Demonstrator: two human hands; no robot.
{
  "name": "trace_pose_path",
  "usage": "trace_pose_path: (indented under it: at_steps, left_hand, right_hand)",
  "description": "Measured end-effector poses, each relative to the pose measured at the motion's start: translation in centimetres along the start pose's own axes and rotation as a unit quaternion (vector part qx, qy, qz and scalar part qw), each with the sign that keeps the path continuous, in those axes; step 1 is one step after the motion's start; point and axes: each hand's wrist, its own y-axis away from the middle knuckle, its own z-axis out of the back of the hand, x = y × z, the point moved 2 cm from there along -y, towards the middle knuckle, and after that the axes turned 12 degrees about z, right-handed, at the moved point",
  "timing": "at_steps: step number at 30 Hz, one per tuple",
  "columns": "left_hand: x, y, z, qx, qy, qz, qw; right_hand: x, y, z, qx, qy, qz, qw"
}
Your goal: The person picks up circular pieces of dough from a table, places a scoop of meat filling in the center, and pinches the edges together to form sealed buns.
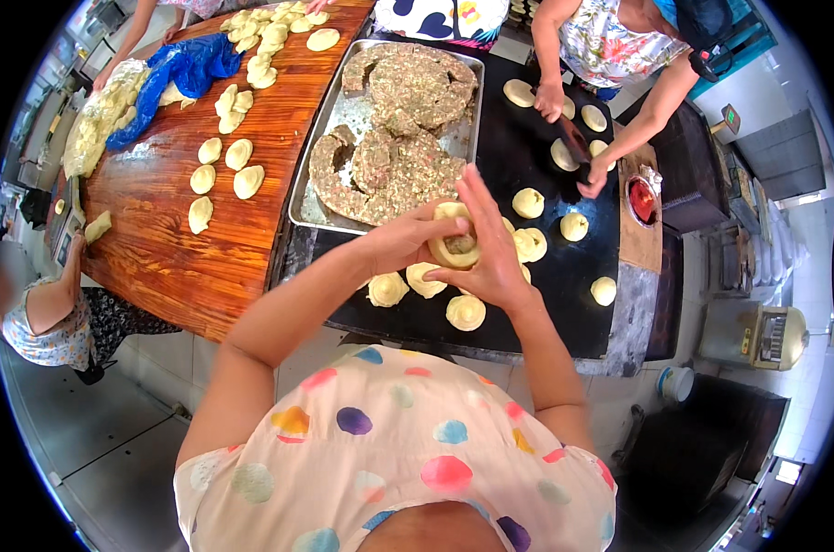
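Note:
Between my two hands is a cup of pale dough [455,255] with meat filling showing in its open top. My left hand [400,241] curls round its left side, thumb over the rim. My right hand [496,259] cups the other side, some fingers stretched up and away. Just beyond, a metal tray [355,117] holds heaps of greenish-brown minced filling [419,90]. Below my hands, closed round buns [465,313] with swirled tops sit on a black work surface [546,324]; my hands partly hide several others.
At the far right, a co-worker's hands [593,177] hold a dark tool [575,140] over dough rounds. A foil-lined bowl of red stuff [641,200] stands near. On the wooden table [159,267] to the left lie dough pieces [248,182] and blue plastic [173,78]; other people stand round it.

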Motion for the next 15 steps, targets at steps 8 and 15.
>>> trace_pose_path:
  at_steps: [8, 15]
  left_hand:
    - [1.7, -0.5, -1.5, -0.002, 0.035, -0.096, 0.995]
    - [-0.1, 0.0, -2.9, -0.011, -0.027, 0.003, 1.000]
  right_hand:
    - [-0.9, 1.7, -1.6, -0.096, -0.051, -0.069, 0.992]
    - [-1.5, 2.2, 0.9, -0.006, -0.094, -0.043, 0.995]
